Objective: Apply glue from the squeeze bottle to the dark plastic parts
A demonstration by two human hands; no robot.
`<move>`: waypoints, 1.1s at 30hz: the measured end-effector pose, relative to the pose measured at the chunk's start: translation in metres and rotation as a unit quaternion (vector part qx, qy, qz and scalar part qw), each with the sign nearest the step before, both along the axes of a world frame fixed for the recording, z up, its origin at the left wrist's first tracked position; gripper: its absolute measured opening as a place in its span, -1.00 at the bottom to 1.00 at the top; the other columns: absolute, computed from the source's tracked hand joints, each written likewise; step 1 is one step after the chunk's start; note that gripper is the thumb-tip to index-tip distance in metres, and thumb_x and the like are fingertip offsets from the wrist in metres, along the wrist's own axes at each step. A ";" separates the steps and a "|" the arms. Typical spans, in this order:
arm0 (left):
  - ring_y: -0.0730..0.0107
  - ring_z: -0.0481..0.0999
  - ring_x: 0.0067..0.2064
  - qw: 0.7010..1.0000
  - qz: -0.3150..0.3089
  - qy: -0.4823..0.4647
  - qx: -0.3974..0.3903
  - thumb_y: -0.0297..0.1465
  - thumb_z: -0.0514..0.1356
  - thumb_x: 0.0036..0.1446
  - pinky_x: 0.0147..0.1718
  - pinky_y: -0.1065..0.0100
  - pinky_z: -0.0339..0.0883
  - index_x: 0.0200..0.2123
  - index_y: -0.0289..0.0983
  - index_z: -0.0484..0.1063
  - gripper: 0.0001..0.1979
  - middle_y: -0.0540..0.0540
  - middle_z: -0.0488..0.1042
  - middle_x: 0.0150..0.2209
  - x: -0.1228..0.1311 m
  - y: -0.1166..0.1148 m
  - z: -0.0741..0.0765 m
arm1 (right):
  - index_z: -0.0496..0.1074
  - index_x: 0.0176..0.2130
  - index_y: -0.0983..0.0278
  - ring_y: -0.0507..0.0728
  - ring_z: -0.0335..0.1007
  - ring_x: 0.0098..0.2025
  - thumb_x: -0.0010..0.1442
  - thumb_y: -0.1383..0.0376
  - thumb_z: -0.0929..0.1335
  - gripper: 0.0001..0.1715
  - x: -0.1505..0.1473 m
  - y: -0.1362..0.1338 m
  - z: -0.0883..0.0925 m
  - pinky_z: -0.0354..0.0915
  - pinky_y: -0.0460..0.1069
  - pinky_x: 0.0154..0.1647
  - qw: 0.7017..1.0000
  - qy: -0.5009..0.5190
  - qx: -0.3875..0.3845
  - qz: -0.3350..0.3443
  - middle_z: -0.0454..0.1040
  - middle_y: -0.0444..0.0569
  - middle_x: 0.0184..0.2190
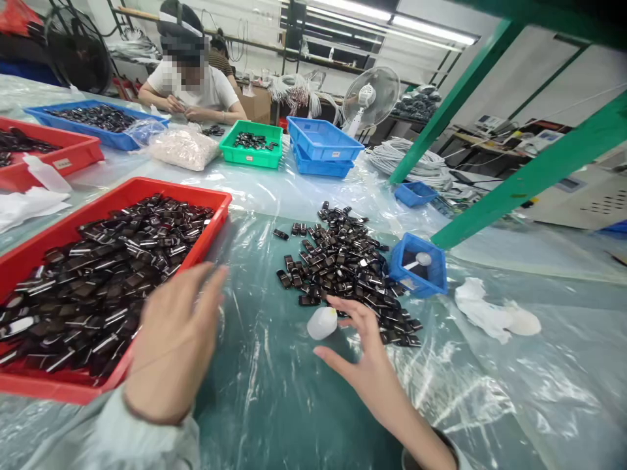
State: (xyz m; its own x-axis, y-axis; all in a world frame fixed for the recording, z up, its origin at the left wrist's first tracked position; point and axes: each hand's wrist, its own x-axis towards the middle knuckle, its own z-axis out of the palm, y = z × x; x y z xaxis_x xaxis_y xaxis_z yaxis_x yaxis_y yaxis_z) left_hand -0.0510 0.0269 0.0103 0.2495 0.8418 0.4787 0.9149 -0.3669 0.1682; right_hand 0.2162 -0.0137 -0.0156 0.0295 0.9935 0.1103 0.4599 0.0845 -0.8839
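Note:
My left hand [176, 339] is over the right edge of a large red tray [218, 225] heaped with dark, glossy small parts [132, 254]; it is blurred, and the ends of its fingers are hard to make out. My right hand [365, 349] has its thumb and fingers spread apart around the right side of a small white bottle [322, 324], with a gap between them. Just behind the bottle lies a loose pile of the same dark parts [337, 261] on the plastic-covered table.
Right of the pile stands a small blue bin [443, 274] holding a white spoon-like item [422, 260]. A crumpled white cloth [480, 310] lies further right. Behind are a green tray [251, 160], stacked blue trays [326, 147] and a green post [455, 98]. Across the table a person sits.

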 end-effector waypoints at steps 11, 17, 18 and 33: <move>-0.08 0.41 -0.11 0.985 -0.017 -0.073 -0.153 -0.27 0.12 0.19 -0.16 0.02 0.32 -0.21 -0.39 0.36 -0.74 -0.33 0.43 -0.20 0.097 0.066 -0.043 | 0.15 -0.09 0.13 0.21 0.37 0.00 0.19 0.23 0.33 -0.68 -0.001 0.000 -0.010 0.34 0.06 -0.10 0.999 -0.030 -0.033 0.014 0.42 -0.01 -0.14; 0.32 0.51 -0.30 0.947 -0.103 -0.209 -0.219 -0.41 0.01 0.23 -0.26 0.32 0.39 -0.13 -0.25 0.19 -0.86 -0.03 0.48 -0.34 0.085 0.055 -0.052 | 0.18 -0.05 0.12 0.16 0.39 -0.07 0.21 0.25 0.33 -0.67 0.003 -0.001 -0.003 0.35 0.01 -0.12 1.000 -0.027 0.004 0.009 0.42 -0.04 -0.14; 0.36 0.52 -0.32 0.940 -0.116 -0.225 -0.230 -0.41 -0.03 0.24 -0.28 0.36 0.39 -0.09 -0.25 0.16 -0.83 -0.02 0.48 -0.36 0.081 0.050 -0.052 | 0.19 -0.04 0.12 0.15 0.39 -0.08 0.21 0.25 0.33 -0.67 0.003 -0.002 -0.002 0.35 0.00 -0.13 1.000 -0.026 0.008 0.007 0.42 -0.04 -0.13; 0.40 0.26 -0.62 0.956 -0.071 -0.087 -0.269 -0.22 -0.01 0.19 -0.57 0.38 -0.15 -0.66 -0.23 0.16 -0.60 0.01 0.29 -0.68 0.058 0.004 -0.052 | 0.28 0.04 0.02 0.15 0.36 0.02 0.24 0.21 0.32 -0.65 0.012 -0.015 0.007 0.42 -0.09 -0.25 0.999 0.038 -0.018 0.017 0.37 -0.05 0.05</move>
